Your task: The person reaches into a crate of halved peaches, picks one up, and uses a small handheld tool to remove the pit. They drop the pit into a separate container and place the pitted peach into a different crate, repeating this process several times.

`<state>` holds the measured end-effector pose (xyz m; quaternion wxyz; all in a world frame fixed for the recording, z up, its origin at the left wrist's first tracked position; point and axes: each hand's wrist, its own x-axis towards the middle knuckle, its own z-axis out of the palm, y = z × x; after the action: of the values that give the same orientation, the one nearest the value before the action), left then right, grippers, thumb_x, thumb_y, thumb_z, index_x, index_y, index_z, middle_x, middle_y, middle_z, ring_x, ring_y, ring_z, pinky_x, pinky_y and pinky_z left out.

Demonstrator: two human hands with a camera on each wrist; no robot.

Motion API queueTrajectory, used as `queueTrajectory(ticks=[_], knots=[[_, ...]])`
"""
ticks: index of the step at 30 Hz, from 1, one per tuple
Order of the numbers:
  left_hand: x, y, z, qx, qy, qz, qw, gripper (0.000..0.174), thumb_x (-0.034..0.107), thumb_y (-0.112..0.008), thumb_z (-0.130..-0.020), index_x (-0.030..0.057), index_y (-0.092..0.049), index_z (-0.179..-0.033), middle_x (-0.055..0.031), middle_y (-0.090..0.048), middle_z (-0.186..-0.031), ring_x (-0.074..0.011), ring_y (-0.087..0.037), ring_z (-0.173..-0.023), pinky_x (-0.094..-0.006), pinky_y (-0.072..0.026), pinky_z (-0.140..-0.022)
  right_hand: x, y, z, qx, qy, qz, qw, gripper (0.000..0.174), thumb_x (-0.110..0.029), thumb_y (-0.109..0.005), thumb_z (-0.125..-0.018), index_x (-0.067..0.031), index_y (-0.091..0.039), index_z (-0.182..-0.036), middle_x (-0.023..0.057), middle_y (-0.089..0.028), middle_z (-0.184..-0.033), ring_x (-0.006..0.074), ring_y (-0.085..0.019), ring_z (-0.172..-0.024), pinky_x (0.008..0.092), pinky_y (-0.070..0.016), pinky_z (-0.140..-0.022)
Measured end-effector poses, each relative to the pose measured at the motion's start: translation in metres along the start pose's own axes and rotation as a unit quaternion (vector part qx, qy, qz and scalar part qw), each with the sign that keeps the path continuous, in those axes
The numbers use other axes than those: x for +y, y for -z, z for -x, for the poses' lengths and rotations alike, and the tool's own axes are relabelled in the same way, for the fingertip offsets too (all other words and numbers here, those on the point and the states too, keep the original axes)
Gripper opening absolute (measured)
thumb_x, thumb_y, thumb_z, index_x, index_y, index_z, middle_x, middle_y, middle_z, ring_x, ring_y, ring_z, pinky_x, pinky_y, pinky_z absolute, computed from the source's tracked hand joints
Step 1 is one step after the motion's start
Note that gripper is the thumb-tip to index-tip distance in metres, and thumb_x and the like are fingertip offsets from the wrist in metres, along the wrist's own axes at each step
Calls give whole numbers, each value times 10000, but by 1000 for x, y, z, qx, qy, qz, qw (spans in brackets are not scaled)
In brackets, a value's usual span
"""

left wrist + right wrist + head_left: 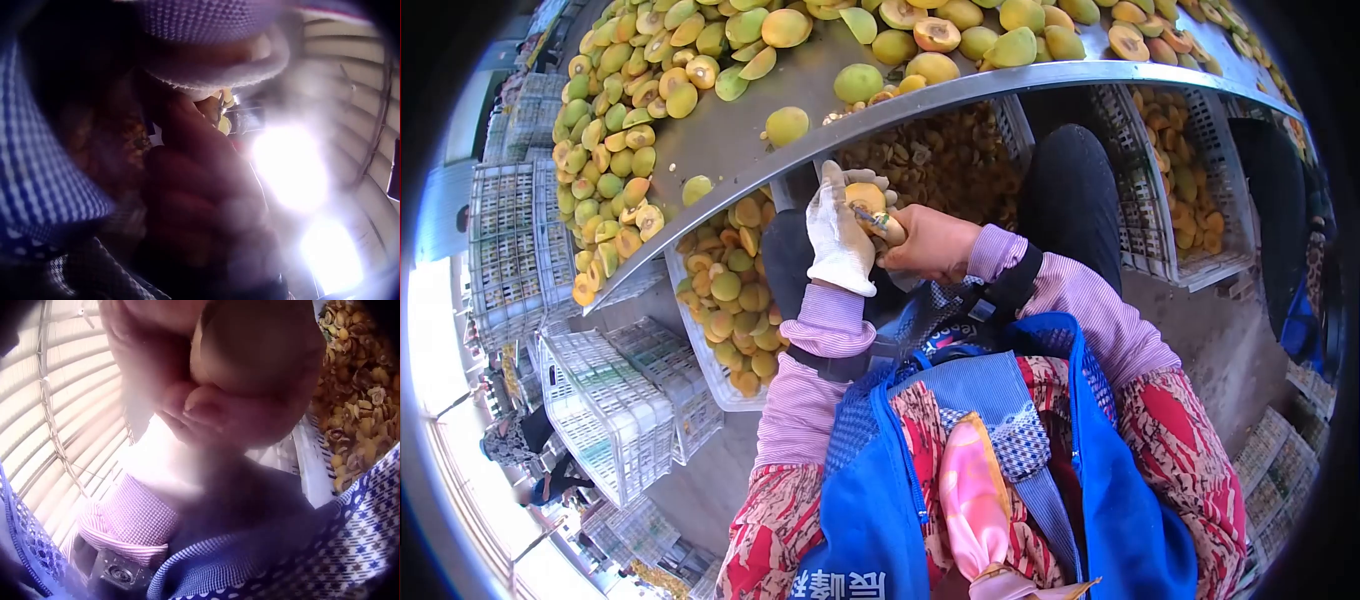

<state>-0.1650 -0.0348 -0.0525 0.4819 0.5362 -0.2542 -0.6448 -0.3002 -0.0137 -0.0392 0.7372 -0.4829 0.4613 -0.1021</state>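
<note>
My left hand (840, 240), in a white glove, holds a yellow cut peach (862, 195) up in front of my body. My right hand (940, 243) is bare and grips the pale handle (890, 231) of a small pitting knife, its dark metal end against the peach's cut face. In the right wrist view the rounded handle end (244, 347) sticks out of the curled fingers (212, 406). The left wrist view shows the glove cuff (219, 75) above the dark, blurred right hand (200, 181).
A metal table (720, 150) bears many whole and halved peaches (625, 140), its raised edge (960, 92) just beyond my hands. Beneath it stand a crate of peach pieces (935, 165), a crate of peaches (730, 290) at left and another crate (1140, 200) at right. White crates (605, 400) stack further left.
</note>
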Motion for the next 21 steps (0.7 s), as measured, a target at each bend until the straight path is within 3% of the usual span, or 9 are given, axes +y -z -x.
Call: queueTrajectory(ticks=[8,10,11,13,18,20,21], knots=[[-4,-5,2,-7,-28,3,1000,466,475,-459,-887,17,-522,-831,-134,-581,-760,-233,-586,-627,-342,-516,-580,21,10,-6,-149,-45,-187,970,128,-149,-595,-805,-110,-484,-856,-49,-377,-485,62,-360,-356,226,-298,-320],[0,-6,5,-74,14,41,996,457,476,-458,-885,27,-523,-828,-123,-576,-758,-231,-578,-632,-345,-510,-566,29,13,-8,-244,-44,-311,917,152,-127,-595,-817,-136,-446,-791,-59,-349,-489,45,-332,-358,208,-275,-317],[-1,-5,5,-74,15,41,996,457,476,-458,-885,27,-523,-828,-123,-576,-758,-231,-578,-632,-345,-510,-566,32,13,-8,-244,-45,-312,917,152,-127,-595,-817,-136,-446,-791,-59,-349,-489,45,-332,-358,208,-275,-317],[0,-6,3,-113,17,68,991,466,478,-436,-894,24,-517,-827,-126,-586,-749,-226,-585,-630,-342,-514,-559,35,13,-9,-298,-13,-385,873,175,-122,-604,-822,-148,-439,-769,-56,-335,-489,37,-306,-354,191,-246,-311],[0,-5,13,-64,23,50,996,445,456,-478,-884,21,-542,-817,-119,-594,-736,-224,-587,-608,-335,-505,-538,32,8,1,-298,-1,-358,885,182,-116,-604,-825,-146,-438,-754,-58,-322,-489,29,-288,-351,186,-225,-302],[-6,5,13,-94,-103,-89,986,440,431,-513,-875,3,-575,-793,-118,-603,-715,-216,-593,-589,-320,-506,-543,31,4,4,-290,2,-327,899,184,-114,-606,-824,-143,-437,-755,-58,-321,-487,28,-288,-350,187,-226,-300],[-4,4,17,-89,-113,-102,984,435,405,-519,-879,-9,-597,-772,-115,-608,-695,-208,-597,-575,-308,-510,-552,31,3,4,-279,-8,-294,914,182,-111,-606,-823,-138,-435,-766,-56,-321,-488,27,-287,-350,186,-229,-301]])
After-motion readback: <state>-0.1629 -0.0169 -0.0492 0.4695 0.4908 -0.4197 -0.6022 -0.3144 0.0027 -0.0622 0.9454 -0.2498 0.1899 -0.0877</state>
